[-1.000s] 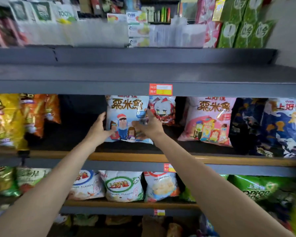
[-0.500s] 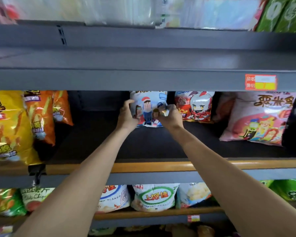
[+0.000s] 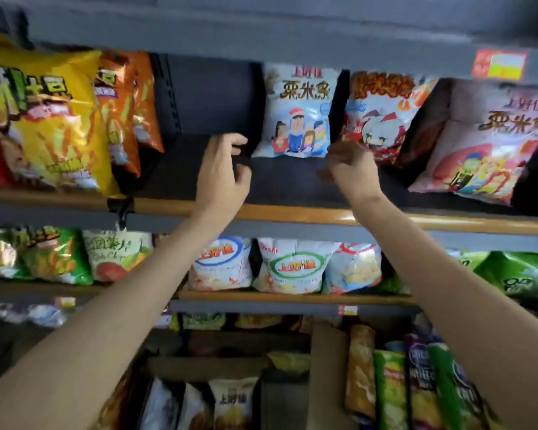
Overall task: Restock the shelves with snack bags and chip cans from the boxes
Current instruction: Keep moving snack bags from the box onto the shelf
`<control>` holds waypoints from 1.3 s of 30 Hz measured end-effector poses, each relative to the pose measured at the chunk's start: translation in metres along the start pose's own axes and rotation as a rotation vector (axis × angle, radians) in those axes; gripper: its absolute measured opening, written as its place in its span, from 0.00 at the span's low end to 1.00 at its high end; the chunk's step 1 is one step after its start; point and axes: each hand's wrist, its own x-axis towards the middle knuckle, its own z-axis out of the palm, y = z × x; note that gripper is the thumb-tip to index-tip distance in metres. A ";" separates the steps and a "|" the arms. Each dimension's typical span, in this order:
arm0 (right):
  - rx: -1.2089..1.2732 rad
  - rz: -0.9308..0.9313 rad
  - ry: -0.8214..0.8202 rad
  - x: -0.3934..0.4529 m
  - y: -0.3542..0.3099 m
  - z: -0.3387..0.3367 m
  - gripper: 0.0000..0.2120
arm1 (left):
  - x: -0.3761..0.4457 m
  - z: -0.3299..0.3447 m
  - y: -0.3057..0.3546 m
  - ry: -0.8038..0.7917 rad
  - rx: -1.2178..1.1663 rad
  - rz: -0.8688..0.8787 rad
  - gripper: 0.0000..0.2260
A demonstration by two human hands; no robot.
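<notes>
Head view: the light-blue snack bag point(image 3: 298, 114) stands at upper centre of the frame, at the back of the dark shelf point(image 3: 286, 184), with a red-and-white bag point(image 3: 379, 116) just beside it on the right and an open gap on its left.

Hand state: the left hand point(image 3: 222, 173) is just left of the bag's lower corner, fingers point(image 3: 230, 141) loosely curled and gripping nothing. The right hand point(image 3: 351, 169) is just below the bag's lower right corner, fingers curled inward, also empty. Contact with the bag cannot be confirmed because of motion blur.

Orientation: the bag stands upright, printed face toward the camera, top seal uppermost. Its long axis runs vertically, with a slight backward lean.

Risks:
- The bag is unsupported on its left. It may tip into the gap or slump forward onto the shelf.
- A hand brushing the lower edge may drag the bag forward.
- The neighbouring bag may be nudged out of line.
</notes>
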 end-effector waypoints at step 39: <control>-1.053 0.314 -0.887 -0.424 0.557 0.330 0.13 | -0.595 0.002 -0.394 -1.276 0.336 -0.631 0.16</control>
